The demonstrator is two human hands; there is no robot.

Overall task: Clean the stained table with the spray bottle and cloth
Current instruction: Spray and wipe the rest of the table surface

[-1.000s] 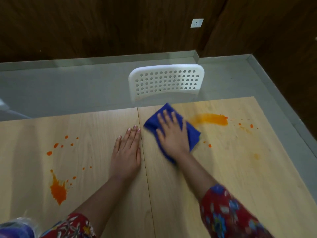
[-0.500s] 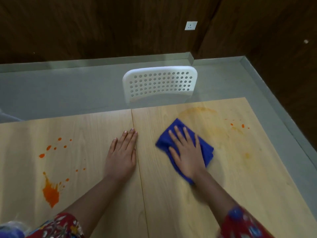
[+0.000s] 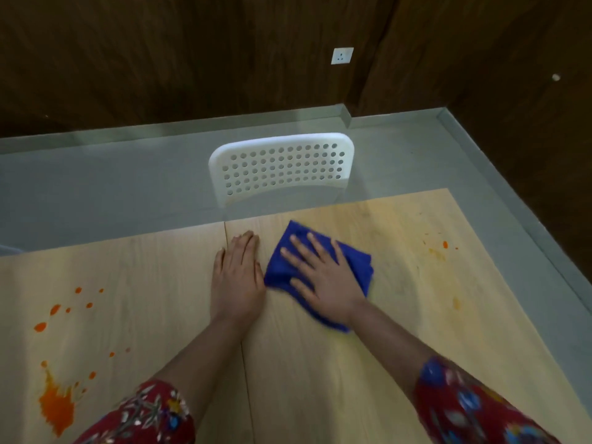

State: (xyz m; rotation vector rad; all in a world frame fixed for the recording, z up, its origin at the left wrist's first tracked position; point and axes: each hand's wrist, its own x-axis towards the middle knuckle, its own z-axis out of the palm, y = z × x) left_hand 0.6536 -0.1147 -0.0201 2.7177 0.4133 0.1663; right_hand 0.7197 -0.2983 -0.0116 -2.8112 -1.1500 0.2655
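Wiping is the step in hand: right hand point(image 3: 323, 278) flat on the blue cloth point(image 3: 358, 264), left hand point(image 3: 238, 274) spread empty on the counter point(image 3: 320, 379); next, probably, the orange splatter point(image 3: 56, 408) near left.

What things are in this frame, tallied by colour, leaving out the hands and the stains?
Blue: 1, the folded blue microfibre cloth flat on the table
White: 2, the perforated white plastic chair back and the white wall socket
Light wood: 1, the pale wooden table
Total: 4
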